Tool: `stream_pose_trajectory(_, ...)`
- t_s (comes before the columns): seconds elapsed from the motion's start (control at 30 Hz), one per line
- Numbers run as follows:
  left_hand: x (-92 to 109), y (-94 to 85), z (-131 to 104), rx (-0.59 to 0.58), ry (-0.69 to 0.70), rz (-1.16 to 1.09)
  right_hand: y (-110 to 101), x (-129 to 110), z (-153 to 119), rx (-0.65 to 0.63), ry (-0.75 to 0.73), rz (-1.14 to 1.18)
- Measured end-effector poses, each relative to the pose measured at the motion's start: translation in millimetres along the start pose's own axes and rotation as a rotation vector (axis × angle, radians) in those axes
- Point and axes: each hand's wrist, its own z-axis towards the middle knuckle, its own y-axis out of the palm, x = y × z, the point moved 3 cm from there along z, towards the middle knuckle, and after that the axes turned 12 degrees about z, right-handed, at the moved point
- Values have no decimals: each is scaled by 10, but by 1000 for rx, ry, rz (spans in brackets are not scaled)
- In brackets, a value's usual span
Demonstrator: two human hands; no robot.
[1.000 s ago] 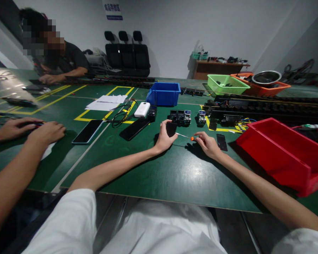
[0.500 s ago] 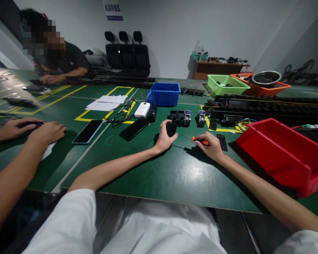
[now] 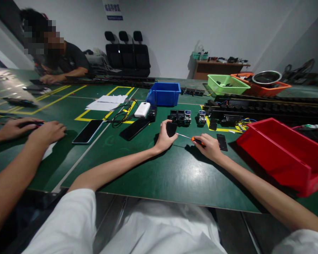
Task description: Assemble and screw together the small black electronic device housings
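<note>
My left hand (image 3: pixel 165 138) is closed around a small black box-shaped part (image 3: pixel 171 129), held just above the table. In my right hand (image 3: pixel 210 145) is a screwdriver (image 3: pixel 196 140) with an orange and black handle. Its thin shaft points left, and the tip meets the near side of the black part by my left thumb; the exact contact point is too small to make out. Beyond my hands stands a row of small black modules (image 3: pixel 180 117), some with bare circuit boards. Another module (image 3: pixel 201 118) stands apart to their right. A flat black plate (image 3: pixel 222 142) lies beside my right hand.
A red bin (image 3: pixel 278 155) stands at right, a blue bin (image 3: pixel 164 94) behind the modules. Two phones, a dark one (image 3: pixel 134 129) and a light-edged one (image 3: pixel 88 132), lie left of my hands. A co-worker's hands (image 3: pixel 46 133) work at far left; another person (image 3: pixel 66 60) sits opposite.
My right hand and the screwdriver have shifted slightly, and the handle has turned in the fingers. My left hand and the black part stay in place.
</note>
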Motion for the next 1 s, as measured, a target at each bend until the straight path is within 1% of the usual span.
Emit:
stream_pose_trajectory(0.17, 2, 8, 6, -18, -10, -22, -25, 3, -3, 32, 21, 96)
stream_pose_trajectory(0.43, 53, 9, -1, -50, -23, -85, -8, 4, 2, 19, 39, 101)
stream_pose_trajectory(0.57, 43, -1, 3, -21, -47, -96, -15, 23, 13, 38, 76, 129)
stream_pose_trajectory(0.7, 13, -8, 11, 5, -94, -126, -32, 70, 29, 57, 163, 139)
stream_pose_trajectory(0.87, 14, -2, 4, -31, -104, -184, -14, 113, 38, -34, 267, 53)
stream_pose_trajectory(1.0, 17, 23, -14, -86, -100, -204, 26, 133, 28, -124, 305, -27)
